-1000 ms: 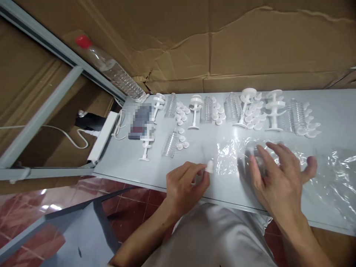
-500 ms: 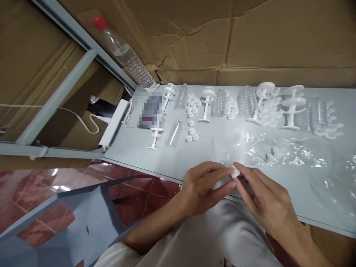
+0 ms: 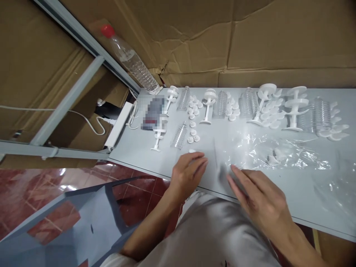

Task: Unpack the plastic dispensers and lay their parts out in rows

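Observation:
My left hand (image 3: pixel 189 172) is over the front part of the table, its fingers loosely bent and slightly apart. Just beyond its index finger a small white cap (image 3: pixel 191 151) shows, partly hidden by the hand. To the right, my right hand (image 3: pixel 254 194) hovers above the front edge with thumb and forefinger apart and nothing visible between them. A little farther back are small round white caps (image 3: pixel 193 132) and a clear ribbed plastic bottle (image 3: pixel 179 136) lying down. Beside the bottle stands a small white stand-like part (image 3: pixel 158 140).
Along the back are more clear bottles (image 3: pixel 221 104), white stemmed parts (image 3: pixel 267 102) and white spoon-like pieces (image 3: pixel 336 129). Clear plastic bags (image 3: pixel 294 154) cover the right front. A water bottle (image 3: pixel 136 66), power strip (image 3: pixel 119 124) and grey bin (image 3: pixel 100 215) are left.
My hands have parted; the left moved left. The small white piece held between them is gone from there, and a white cap now shows by my left hand.

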{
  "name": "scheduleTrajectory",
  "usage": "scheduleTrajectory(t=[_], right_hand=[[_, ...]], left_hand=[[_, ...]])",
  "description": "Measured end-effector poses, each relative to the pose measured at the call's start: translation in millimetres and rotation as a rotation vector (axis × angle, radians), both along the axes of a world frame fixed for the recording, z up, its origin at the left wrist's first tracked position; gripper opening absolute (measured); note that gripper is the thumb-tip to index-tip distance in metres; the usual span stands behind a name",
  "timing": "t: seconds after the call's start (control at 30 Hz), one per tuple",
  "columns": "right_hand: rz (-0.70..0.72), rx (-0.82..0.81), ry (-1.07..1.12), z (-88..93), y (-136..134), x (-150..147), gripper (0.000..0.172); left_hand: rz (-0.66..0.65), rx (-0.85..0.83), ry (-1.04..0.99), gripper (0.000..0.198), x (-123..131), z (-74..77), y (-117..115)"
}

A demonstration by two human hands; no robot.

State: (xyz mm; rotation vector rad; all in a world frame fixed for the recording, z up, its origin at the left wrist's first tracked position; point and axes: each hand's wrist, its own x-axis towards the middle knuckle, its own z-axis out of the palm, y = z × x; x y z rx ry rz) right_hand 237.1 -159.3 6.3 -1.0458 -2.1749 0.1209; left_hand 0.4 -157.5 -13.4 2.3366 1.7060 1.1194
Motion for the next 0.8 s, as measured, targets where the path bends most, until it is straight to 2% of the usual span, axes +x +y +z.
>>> scheduleTrajectory(t=[0.1,0.2,0.3,0.43,0.5,0.57,0.7,0.8], right_hand=[[0.028,-0.026,0.012,-2.5,1,-8,0.034],[0.044,-0.025,0.045,-3.6,0,-12,0.030],[0.079,-0.018,0.054,-3.0,0,-16,0.028],[0.124,-0.025,0.045,-1.5,-1,-22,0.028],[0.120,-0.031,0.040,-1.2,-2,-23,0.027],[0.106,-0.027,0.037,-1.0,-3,-22,0.025],[0.100,-0.017,0.061,-0.2,-4,-15,0.029],[0.084,-0.003,0.087,-0.4,-3,-4,0.037]], left_hand=[[-0.003,0.038,-0.058,0.019,1,-11.8,-7],[0.182,0.154,-0.043,0.025,-7,-15.0,-14],[0.381,0.178,0.089,0.022,-19,-17.6,-13],[0.478,0.087,0.164,0.019,-25,-23.0,-6],[0.467,0.054,0.154,0.017,-25,-22.5,-5],[0.400,0.035,0.142,0.017,-24,-17.8,-4],[0.277,-0.109,0.110,0.018,-20,0.9,2],[0.314,-0.290,0.045,0.014,-14,14.3,10]])
